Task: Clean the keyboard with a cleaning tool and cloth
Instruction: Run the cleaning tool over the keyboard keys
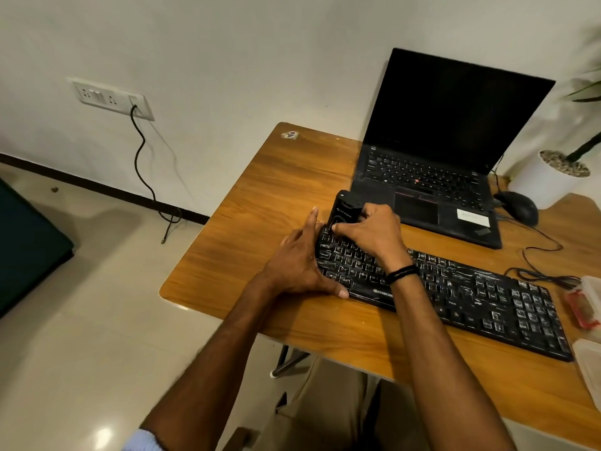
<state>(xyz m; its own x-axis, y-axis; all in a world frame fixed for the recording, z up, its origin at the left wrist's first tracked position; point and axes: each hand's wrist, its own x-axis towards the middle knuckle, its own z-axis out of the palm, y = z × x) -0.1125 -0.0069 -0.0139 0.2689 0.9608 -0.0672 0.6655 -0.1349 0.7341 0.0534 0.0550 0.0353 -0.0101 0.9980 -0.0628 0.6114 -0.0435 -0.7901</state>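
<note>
A black, dusty keyboard (461, 291) lies across the wooden table (279, 190), running from centre to lower right. My left hand (299, 262) holds the keyboard's left end, thumb on the front edge and fingers along the side. My right hand (370, 232) grips a black cleaning tool (344, 209) and holds it down on the keys at the keyboard's upper left corner. A black band circles my right wrist. No cloth is visible.
An open black laptop (432, 164) stands just behind the keyboard. A black mouse (517, 206) and its cable lie to the right, beside a white plant pot (549, 177). Clear plastic containers (585, 307) sit at the table's right edge. A wall socket (110, 99) with cable is left.
</note>
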